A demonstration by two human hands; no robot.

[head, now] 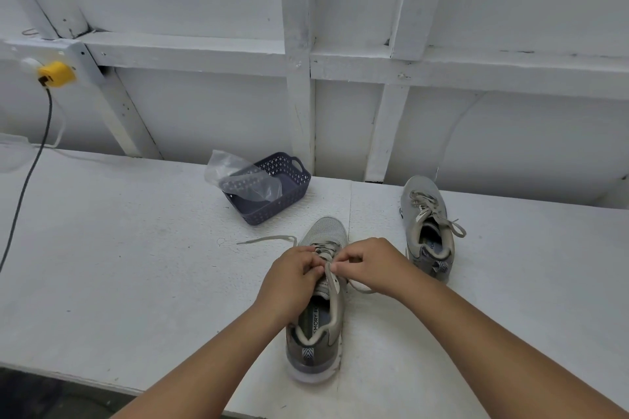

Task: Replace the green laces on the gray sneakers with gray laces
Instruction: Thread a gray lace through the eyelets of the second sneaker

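A gray sneaker (320,316) lies on the white table in front of me, toe pointing away. My left hand (292,277) and my right hand (371,265) meet over its tongue, each pinching the pale grayish lace (332,277) near the top eyelets. One free lace end (265,240) trails left across the table, and another loops out under my right hand. A second gray sneaker (427,228) stands to the right, laced, its lace ends loose.
A dark blue perforated basket (289,194) with a clear plastic bag (238,177) in it sits behind the near sneaker. At far left a yellow plug (56,74) and dark cable (30,173) hang by the wall. The table's front edge (102,384) is close.
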